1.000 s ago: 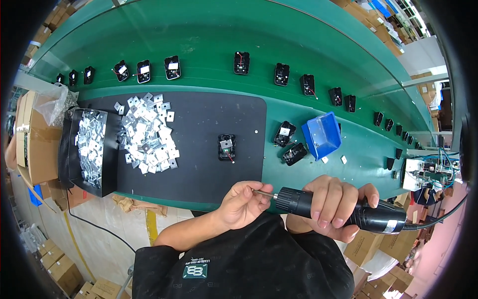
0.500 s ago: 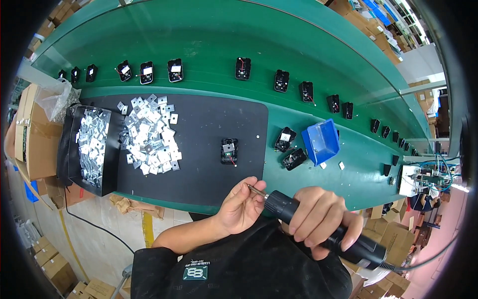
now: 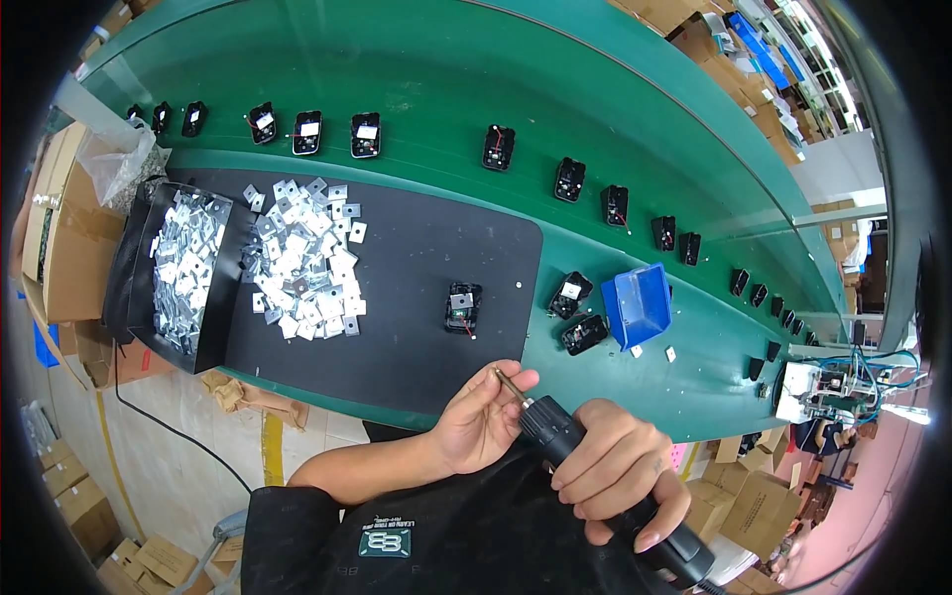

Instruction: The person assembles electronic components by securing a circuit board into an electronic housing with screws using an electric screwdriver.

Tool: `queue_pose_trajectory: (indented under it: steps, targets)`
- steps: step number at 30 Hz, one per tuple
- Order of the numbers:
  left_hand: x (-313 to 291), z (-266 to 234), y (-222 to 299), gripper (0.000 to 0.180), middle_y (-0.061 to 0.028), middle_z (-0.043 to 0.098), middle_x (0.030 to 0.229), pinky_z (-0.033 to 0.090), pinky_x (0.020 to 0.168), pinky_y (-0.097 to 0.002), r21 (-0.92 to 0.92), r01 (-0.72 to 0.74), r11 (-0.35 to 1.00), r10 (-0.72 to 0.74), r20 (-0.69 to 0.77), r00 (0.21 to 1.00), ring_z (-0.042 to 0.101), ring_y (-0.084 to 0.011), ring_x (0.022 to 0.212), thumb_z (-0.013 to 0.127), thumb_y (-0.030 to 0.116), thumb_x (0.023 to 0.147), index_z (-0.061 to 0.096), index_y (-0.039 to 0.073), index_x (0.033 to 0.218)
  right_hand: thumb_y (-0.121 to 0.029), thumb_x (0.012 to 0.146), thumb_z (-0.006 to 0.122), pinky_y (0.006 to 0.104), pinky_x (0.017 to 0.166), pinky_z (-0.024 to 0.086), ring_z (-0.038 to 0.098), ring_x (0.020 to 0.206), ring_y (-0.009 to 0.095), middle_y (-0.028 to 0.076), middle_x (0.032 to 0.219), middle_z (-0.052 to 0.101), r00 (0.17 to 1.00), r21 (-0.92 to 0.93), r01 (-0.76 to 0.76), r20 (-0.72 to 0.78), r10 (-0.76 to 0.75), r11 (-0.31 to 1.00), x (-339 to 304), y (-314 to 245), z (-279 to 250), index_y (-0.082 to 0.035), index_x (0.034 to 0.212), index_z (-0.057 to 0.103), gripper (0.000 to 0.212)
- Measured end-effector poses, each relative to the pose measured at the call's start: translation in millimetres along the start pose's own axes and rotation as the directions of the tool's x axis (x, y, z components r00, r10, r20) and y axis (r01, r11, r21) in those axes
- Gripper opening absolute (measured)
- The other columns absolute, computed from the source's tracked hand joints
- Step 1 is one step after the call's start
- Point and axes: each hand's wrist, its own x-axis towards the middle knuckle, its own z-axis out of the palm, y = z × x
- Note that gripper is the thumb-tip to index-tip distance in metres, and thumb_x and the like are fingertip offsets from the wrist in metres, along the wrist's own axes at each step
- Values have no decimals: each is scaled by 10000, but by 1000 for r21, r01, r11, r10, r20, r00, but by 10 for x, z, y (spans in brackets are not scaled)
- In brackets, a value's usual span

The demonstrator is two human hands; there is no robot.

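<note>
The right hand [image 3: 620, 471] wraps its fingers round the black powered screwdriver [image 3: 548, 428] by the near edge of the bench [image 3: 694, 397], while the left hand [image 3: 481, 428] pinches its slim bit [image 3: 512, 387], probably for steadiness.

Black short-sleeved shirt [image 3: 476, 540] with a dark green, pale-edged patch [image 3: 385, 542] beside small white lettering [image 3: 389, 523].

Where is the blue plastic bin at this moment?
In the head view, the blue bin is right of centre on the green table, just right of two black housings and past the black mat.
</note>
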Motion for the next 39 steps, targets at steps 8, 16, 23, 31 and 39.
queue_pose_trajectory:
  steps: [8,16,23,31,39]
  targets:
    - [2,-69,37,255,-146,592,1159,499,795,-287,227,-38,973,60,-90,994,622,-161,901,422,154,970,518,24,1167,20,771,667,317,462,508,561,459,206,128,610,572,999,-29,-14,-48,12,999,-46,55,9,-53,1000,520,282]
    - [2,-124,164,284,-239,595,1115,510,817,-322,248,-34,968,17,71,997,635,-234,899,442,98,929,548,-71,1131,-64,846,639,310,465,528,588,506,203,115,654,576,988,77,-62,-137,72,995,-1,-62,-100,-68,1141,436,359]
    - [-8,-128,181,309,-261,583,1126,519,814,-332,260,-1,966,-22,88,996,637,-250,912,439,95,924,535,-95,1148,-65,853,628,306,456,522,586,503,201,114,660,579,981,106,-105,-149,120,989,4,-103,-110,-78,1136,443,338]
    - [-91,-94,168,322,-263,588,1115,525,827,-342,198,90,976,-97,22,995,641,-274,919,426,116,933,535,-101,1144,-51,842,635,306,446,509,572,484,203,122,656,578,980,172,-97,-157,125,980,10,-115,-106,-76,1108,475,311]
    - [-152,-15,236,305,-271,597,1078,550,786,-313,351,153,924,-131,-86,988,654,-271,882,414,112,956,532,-102,1138,-25,830,625,309,442,494,566,478,208,123,650,568,971,263,-151,-143,194,953,21,-146,-167,-77,1091,479,303]
